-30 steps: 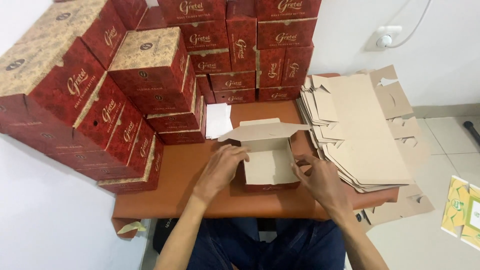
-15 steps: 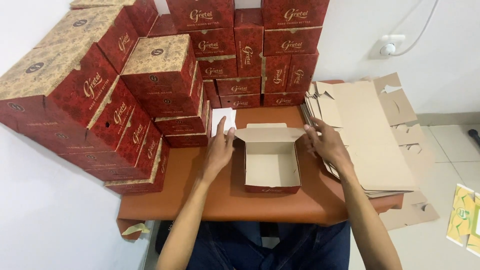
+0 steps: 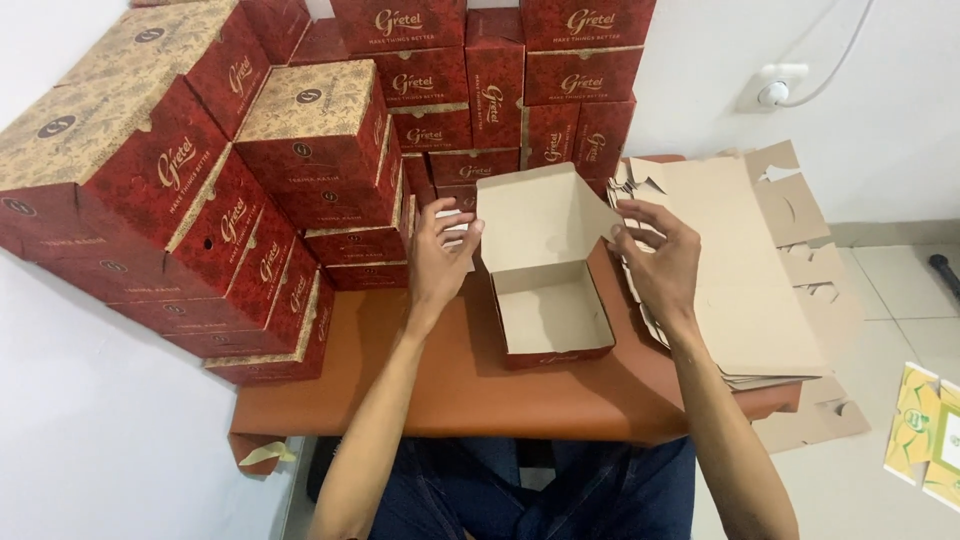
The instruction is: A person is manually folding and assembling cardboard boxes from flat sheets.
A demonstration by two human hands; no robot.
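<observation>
fingers of the left hand (image 3: pixel 440 255) pinch the left edge of the raised lid of the open box (image 3: pixel 548 285); the right hand (image 3: pixel 658 255) grips the lid's right edge. box sits on the brown table (image 3: pixel 450 385), between stacked red boxes (image 3: pixel 300 150) and flat blanks (image 3: pixel 745 270).

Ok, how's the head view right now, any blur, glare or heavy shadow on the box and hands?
Head view: sharp and evenly lit, no glare; open box and both hands, left and right, crisp; only soft shadows on the table; wide-angle lens bends the stacked boxes at the left edge.
</observation>
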